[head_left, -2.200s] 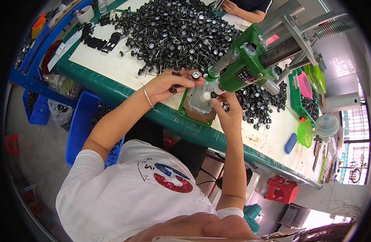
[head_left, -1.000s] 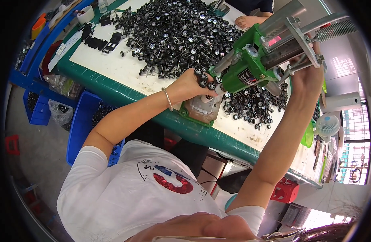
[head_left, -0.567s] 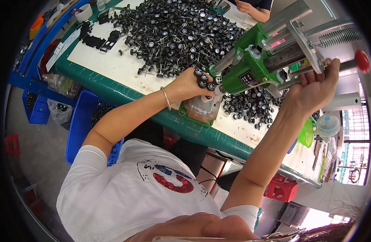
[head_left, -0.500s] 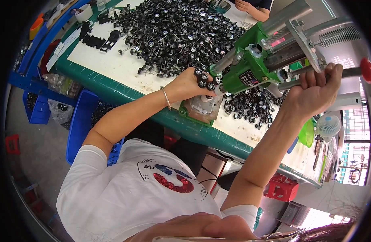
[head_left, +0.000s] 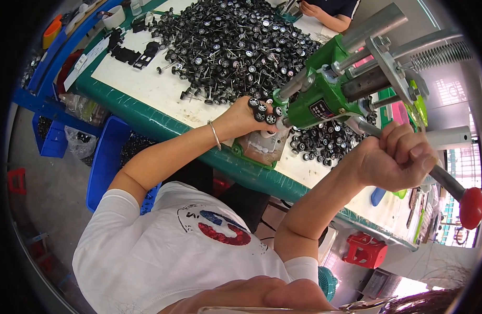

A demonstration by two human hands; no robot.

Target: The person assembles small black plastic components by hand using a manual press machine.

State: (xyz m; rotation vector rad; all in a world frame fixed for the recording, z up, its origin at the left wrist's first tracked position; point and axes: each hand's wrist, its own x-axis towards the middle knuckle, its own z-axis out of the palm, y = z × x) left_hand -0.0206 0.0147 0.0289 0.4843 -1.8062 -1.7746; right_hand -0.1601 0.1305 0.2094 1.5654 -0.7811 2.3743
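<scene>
My left hand (head_left: pixel 241 119), with a bracelet at its wrist, is closed around several small black toy wheels (head_left: pixel 261 106) with silver hubs. It sits at the working end of a green hand press (head_left: pixel 320 98), over the press's metal base plate (head_left: pixel 259 149). A white piece (head_left: pixel 267 134) shows just under the fingers; what the fingertips hold against the ram is hidden. My right hand (head_left: pixel 395 159) is wrapped round the press's steel lever (head_left: pixel 446 182), which ends in a red knob (head_left: pixel 471 208).
A big heap of wheels on axles (head_left: pixel 230 47) covers the table's far side. Loose wheels (head_left: pixel 324 141) lie right of the press. Black chassis parts (head_left: pixel 131 55) are at the left. A blue bin (head_left: pixel 97 175) stands below the table. Another person's hand (head_left: pixel 311 9) is at the far edge.
My right hand has swung the lever down and toward me, so the red knob is now lower. My left hand stays at the press with the wheels, barely shifted.
</scene>
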